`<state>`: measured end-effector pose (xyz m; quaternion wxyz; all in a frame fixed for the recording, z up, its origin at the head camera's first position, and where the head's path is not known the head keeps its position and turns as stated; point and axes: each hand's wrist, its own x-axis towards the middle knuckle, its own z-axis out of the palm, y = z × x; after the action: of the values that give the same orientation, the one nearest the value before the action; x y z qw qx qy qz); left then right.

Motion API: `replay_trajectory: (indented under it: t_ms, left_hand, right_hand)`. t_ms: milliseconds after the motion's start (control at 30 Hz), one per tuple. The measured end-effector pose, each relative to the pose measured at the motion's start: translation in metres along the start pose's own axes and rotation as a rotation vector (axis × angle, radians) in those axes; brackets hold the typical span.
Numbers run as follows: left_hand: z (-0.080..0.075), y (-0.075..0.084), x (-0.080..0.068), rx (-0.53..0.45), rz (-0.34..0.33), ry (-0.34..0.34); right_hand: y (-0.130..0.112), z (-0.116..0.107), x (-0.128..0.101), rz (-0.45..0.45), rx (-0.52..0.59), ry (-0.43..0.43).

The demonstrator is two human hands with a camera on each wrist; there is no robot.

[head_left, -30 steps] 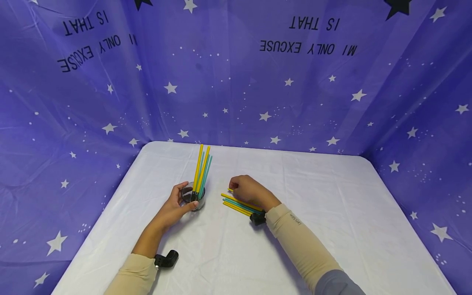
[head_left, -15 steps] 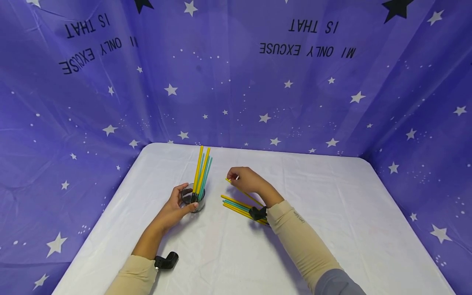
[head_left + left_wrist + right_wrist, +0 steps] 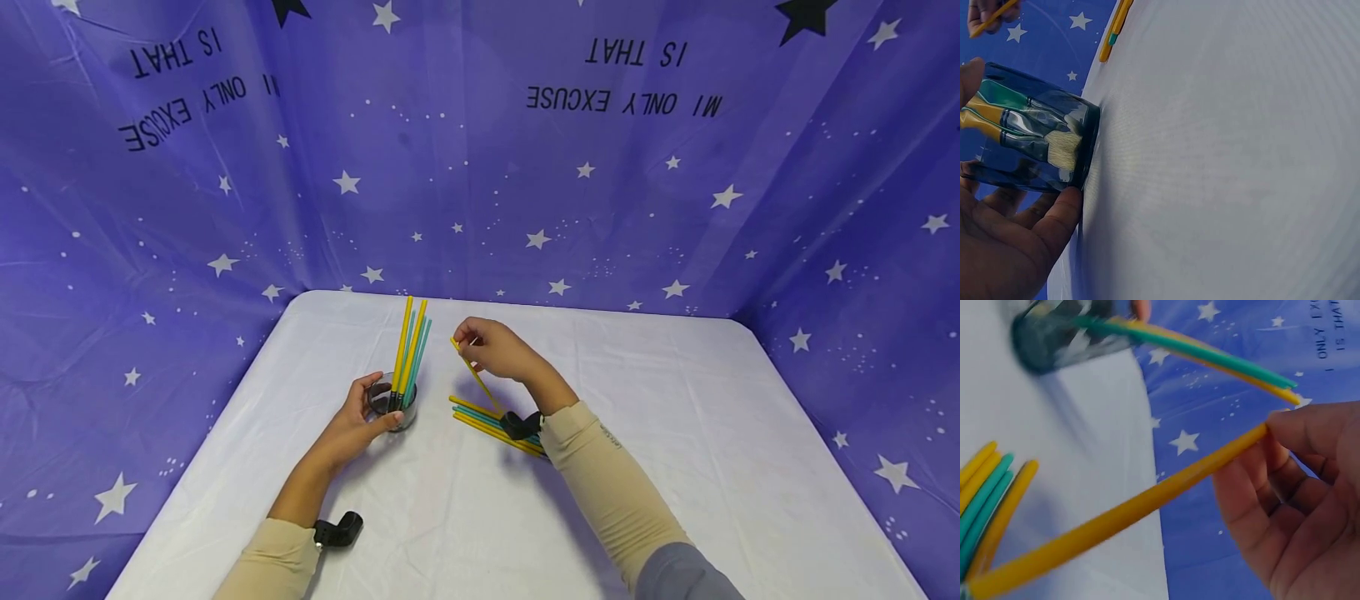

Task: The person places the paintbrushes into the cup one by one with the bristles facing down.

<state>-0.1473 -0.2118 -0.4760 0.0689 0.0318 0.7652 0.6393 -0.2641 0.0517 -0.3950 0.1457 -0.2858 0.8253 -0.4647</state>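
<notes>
Fingertips of the right hand pinch the upper end of one long yellow paintbrush handle, which now slants steeply – its lower end close above the loose pile of yellow and teal brushes lying on the white tablecloth under that wrist. A second ago the same hand lay low on the pile with knuckles down; half a second ago the brush tip was just coming free. Since then the hand has risen and drifted toward the left hand, so one brush is out of the pile and in the air, while the rest lie where they were.

The left hand has not shifted – its thumb and fingers curl round the small clear glass jar, steadying it on the cloth. Inside the jar stand several yellow and teal brushes, bristles down against the glass bottom as the left wrist view shows, handles fanning up and away from the palm. The lifted brush sits between the jar and the pile, nearer the jar's standing handles than before.
</notes>
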Motion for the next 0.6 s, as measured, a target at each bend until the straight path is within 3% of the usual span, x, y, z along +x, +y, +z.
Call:
replay_trajectory:
  t_ms: [367, 600]
  left_hand:
    - [-0.001, 0.002, 0.0, 0.038, -0.017, 0.004]
    - [-0.002, 0.001, 0.001, 0.039, -0.026, 0.004]
  right_hand:
    - [-0.02, -0.001, 0.007, -0.007, 0.317, 0.138]
    - [-0.033, 0.001, 0.007, -0.063, 0.452, 0.241]
